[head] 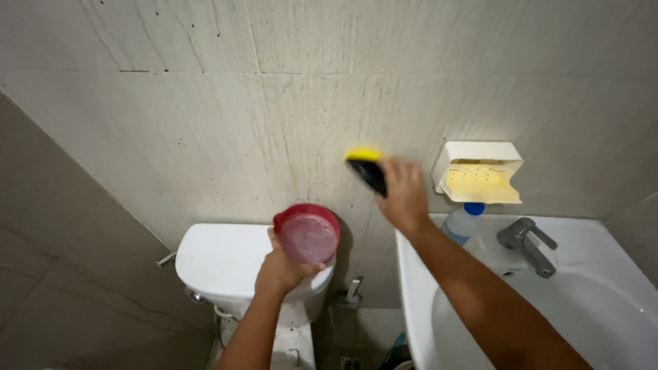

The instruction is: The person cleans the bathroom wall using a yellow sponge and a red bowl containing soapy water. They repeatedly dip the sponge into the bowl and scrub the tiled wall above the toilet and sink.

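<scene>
Scrub brush (pixel 367 168), yellow and black, is pressed against the tiled wall (pixel 226 116) between the toilet cistern (pixel 212 264) and the soap holder (pixel 478 171), the right hand (pixel 403 193) clenched around it. Left hand (pixel 279 270) is wrapped around a red plastic scoop (pixel 306 233), held up above the cistern. A white washbasin (pixel 418 288) with a grey tap (pixel 526 243) stands on the right.

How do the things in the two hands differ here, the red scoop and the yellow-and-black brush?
The red scoop, in the left hand, is round and hollow; the brush, in the right hand, is flat, yellow and black. The scoop hangs above the toilet tank; the brush is up against the wall tiles. Both are gripped firmly.
</scene>
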